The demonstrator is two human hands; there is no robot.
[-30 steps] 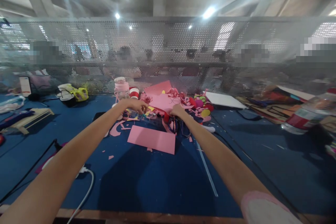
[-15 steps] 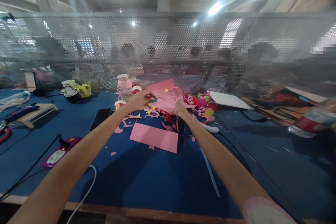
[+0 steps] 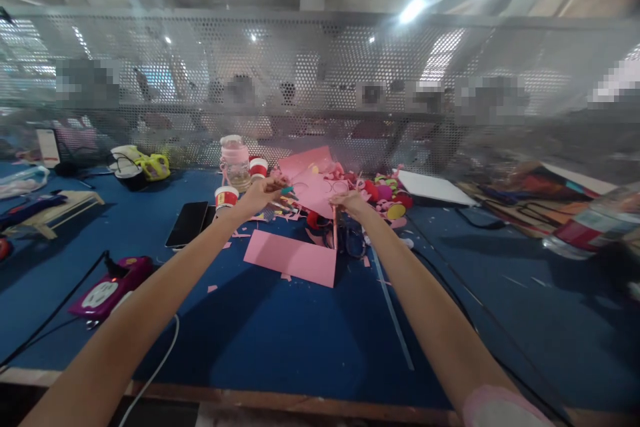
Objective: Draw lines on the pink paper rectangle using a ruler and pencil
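Note:
My left hand (image 3: 261, 195) is closed, with a slim teal tool (image 3: 287, 191) at its fingertips; the tool's exact kind is too small to make out. My right hand (image 3: 350, 201) pinches the lower right edge of a pink paper sheet (image 3: 315, 192), which is held up and tilted over the clutter. Curved outlines show on the sheet. Nearer to me, a pink paper strip (image 3: 293, 259) lies flat on the blue table. Behind and around the hands are paper scraps, and a second pink sheet (image 3: 303, 160) leans at the back.
A pile of coloured pieces (image 3: 385, 192) sits right of the sheet. Paper cups (image 3: 227, 197), a clear jar (image 3: 235, 170) and a black phone (image 3: 187, 225) stand or lie to the left. A purple power strip (image 3: 113, 287) is nearer me. A clear strip (image 3: 394, 313) and cables lie at right.
My right hand has opened out from a fist-like grip to a flatter pinch on the sheet's edge. My left hand has shifted slightly left with the teal tool. The view has moved a little.

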